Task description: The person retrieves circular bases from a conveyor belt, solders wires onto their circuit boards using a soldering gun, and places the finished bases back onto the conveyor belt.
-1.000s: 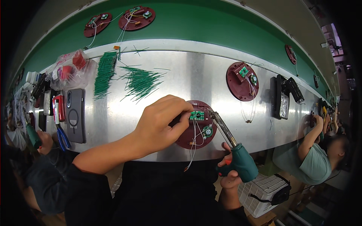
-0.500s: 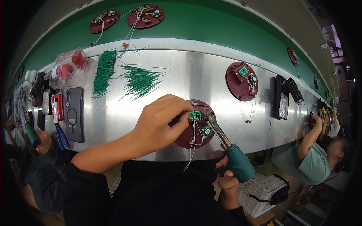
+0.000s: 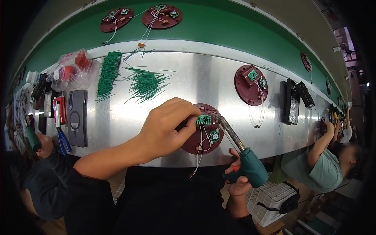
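My left hand is pinched at the left edge of a small green circuit board; whatever its fingertips hold is hidden. The board sits on a round maroon plastic housing near the table's front edge. Thin white wires run from the board down over the housing, past a small round green part. In my right hand is a soldering gun with a dark green handle. Its long metal barrel points up and left, the tip just beyond the board's right end.
Green wire pieces lie on the metal table, left of another maroon housing. At left are a phone, blue-handled pliers and a plastic bag. More housings rest on the green belt. People work at both sides.
The soldering gun has shifted slightly right, and its tip has come off the board's right part. Housings on the green belt have moved to the right. My left hand stays in place.
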Demonstrator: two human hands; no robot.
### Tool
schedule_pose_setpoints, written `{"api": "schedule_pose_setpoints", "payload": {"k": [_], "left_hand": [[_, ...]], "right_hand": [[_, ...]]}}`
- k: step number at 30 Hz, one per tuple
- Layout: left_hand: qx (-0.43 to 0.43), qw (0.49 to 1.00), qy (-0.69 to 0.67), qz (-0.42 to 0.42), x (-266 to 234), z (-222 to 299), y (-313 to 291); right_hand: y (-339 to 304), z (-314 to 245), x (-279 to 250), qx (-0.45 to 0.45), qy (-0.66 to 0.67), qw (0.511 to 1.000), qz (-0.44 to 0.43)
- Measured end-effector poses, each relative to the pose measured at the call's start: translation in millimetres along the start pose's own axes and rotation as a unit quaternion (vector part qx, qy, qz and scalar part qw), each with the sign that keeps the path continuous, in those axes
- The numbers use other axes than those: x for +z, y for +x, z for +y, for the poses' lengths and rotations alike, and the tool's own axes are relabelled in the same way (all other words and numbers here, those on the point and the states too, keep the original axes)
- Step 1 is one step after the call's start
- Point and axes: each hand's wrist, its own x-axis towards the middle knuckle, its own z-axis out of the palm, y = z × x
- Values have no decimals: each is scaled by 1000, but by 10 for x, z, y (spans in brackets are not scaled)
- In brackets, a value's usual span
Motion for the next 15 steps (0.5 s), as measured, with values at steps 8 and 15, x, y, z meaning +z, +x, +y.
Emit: {"api": "schedule_pose_setpoints", "payload": {"k": [8,15], "left_hand": [[-1,1000,6,5,-1,15,-23],[13,999,9,-42,-39,-6,37]], "right_hand": [[37,61,49,-28,-5,1000,-5],[135,55,81,-61,71,995,34]]}}
